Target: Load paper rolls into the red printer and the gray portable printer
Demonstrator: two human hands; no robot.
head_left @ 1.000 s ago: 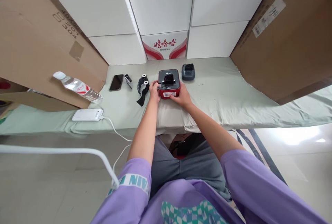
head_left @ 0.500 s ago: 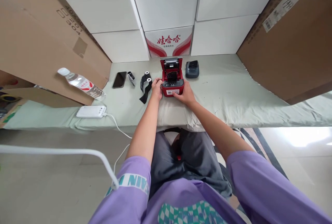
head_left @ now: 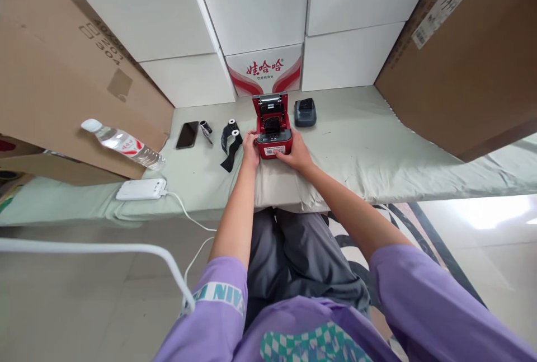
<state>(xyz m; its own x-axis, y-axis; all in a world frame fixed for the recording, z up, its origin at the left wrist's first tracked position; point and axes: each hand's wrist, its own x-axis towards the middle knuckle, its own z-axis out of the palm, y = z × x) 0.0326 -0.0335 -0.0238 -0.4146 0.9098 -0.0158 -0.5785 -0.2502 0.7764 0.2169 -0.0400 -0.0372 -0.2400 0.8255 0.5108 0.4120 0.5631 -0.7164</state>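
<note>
A small red label printer [head_left: 274, 139] stands on the cloth-covered table with its lid [head_left: 271, 106] raised, showing a roller in the lid and something black inside the body. My left hand [head_left: 250, 149] is wrapped against its left side. On the right side, my right hand [head_left: 297, 152] grips it, thumb across the front near a white sticker. Just left of the printer lie black ribbon rolls [head_left: 230, 141] with a loose black end trailing toward me. Behind my right hand sits a small dark grey device [head_left: 305, 113] with a black piece on top.
Farther left are a small silver-and-black roll [head_left: 206, 130], a phone [head_left: 187, 135], a tilted water bottle [head_left: 126, 145] and a white power bank [head_left: 141, 189] with a white cable. White boxes [head_left: 255, 9] line the back; brown cartons [head_left: 457, 71] stand at both sides of the table [head_left: 356, 132].
The whole view has shifted slightly, so things on the table appear a little farther left. Both hands stay on the red printer, whose lid remains raised.
</note>
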